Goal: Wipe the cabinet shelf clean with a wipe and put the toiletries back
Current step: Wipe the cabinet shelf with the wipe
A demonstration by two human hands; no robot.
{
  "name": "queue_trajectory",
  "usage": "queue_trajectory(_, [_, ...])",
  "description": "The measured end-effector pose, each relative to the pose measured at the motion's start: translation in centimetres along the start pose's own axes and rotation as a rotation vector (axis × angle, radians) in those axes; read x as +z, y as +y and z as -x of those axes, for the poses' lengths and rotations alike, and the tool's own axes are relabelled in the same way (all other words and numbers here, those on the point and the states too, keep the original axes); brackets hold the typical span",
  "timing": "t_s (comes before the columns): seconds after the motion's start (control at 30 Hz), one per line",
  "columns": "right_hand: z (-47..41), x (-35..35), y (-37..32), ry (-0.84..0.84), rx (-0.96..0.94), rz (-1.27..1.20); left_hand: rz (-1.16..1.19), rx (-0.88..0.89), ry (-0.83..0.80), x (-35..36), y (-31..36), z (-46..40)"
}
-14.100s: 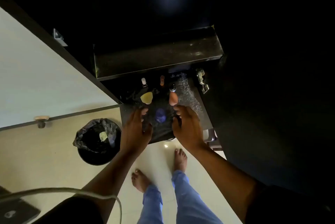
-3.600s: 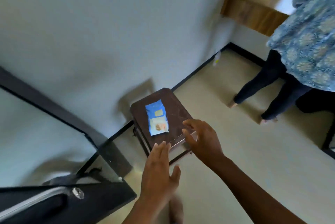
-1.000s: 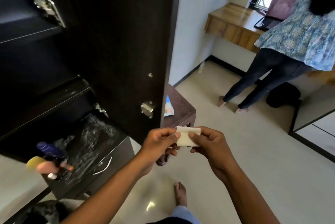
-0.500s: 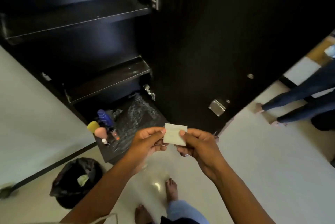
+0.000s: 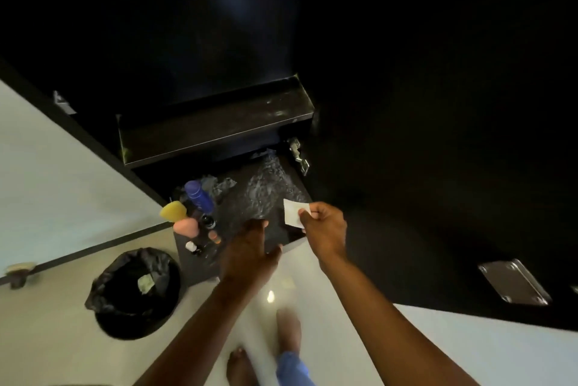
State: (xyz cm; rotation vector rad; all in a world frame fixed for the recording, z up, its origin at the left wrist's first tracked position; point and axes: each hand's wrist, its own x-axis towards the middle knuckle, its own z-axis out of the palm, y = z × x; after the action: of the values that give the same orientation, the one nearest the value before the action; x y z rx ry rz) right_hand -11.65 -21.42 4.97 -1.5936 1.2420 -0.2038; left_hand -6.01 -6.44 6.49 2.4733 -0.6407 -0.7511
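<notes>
My right hand (image 5: 325, 230) pinches a small folded white wipe (image 5: 293, 212) over the right front of the low dark cabinet surface (image 5: 269, 194), which looks covered in crinkled plastic. My left hand (image 5: 248, 255) is open, fingers spread, just left of the wipe above the surface's front edge. At the left end of that surface the toiletries stand together: a blue bottle (image 5: 198, 196), a yellow sponge (image 5: 173, 211), a pink sponge (image 5: 185, 226) and a few small bottles (image 5: 209, 234). Above them is a bare dark shelf (image 5: 215, 126).
A black bin lined with a bag (image 5: 136, 291) stands on the pale floor at lower left. The open dark cabinet door (image 5: 438, 166) fills the right side, with a metal plate (image 5: 513, 281) on it. My bare feet (image 5: 240, 363) show below.
My left hand has let go of the wipe and opened; only my right hand holds it now. The view has tilted down toward the low cabinet surface and the hands have moved closer to it.
</notes>
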Motion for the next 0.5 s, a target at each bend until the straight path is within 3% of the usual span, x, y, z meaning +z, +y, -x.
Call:
queue_trajectory(0.23, [-8.3,7.4,-1.8,0.036,-0.258,0.269,-0.326,-0.082,0.01,2.5,-2.8,-7.6])
queue_trajectory(0.37, [-12.3,11.3,-4.2,0.064,-0.368,0.28,-0.362,-0.137,0.03,2.4,-3.7,-9.6])
queue_trajectory(0.5, [-14.1,12.9,-5.2,0.071,-0.615,0.438,-0.393,-0.196,-0.019,2.7,-4.1,-10.6])
